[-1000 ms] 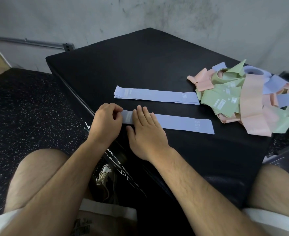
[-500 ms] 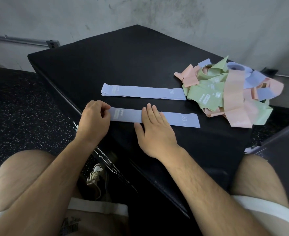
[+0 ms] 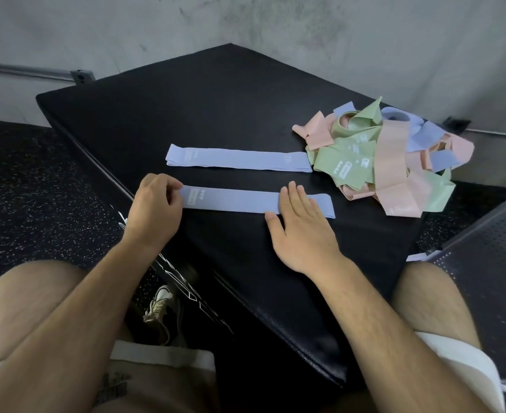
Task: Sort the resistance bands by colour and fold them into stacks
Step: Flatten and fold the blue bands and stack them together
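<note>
Black pad (image 3: 216,99), nr blue band (image 3: 230,199) flat, unfolded

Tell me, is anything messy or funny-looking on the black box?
Yes. The heap of pink, green and blue bands on the right is tangled and twisted, not sorted. The far blue band and the near blue band lie flat and straight. Nothing looks torn.

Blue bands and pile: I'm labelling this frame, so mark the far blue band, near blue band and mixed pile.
far blue band (image 3: 239,160): head view, middle of the strip.
near blue band (image 3: 230,201): head view, its uncovered middle stretch.
mixed pile (image 3: 390,162): head view, pink strip on top.
</note>
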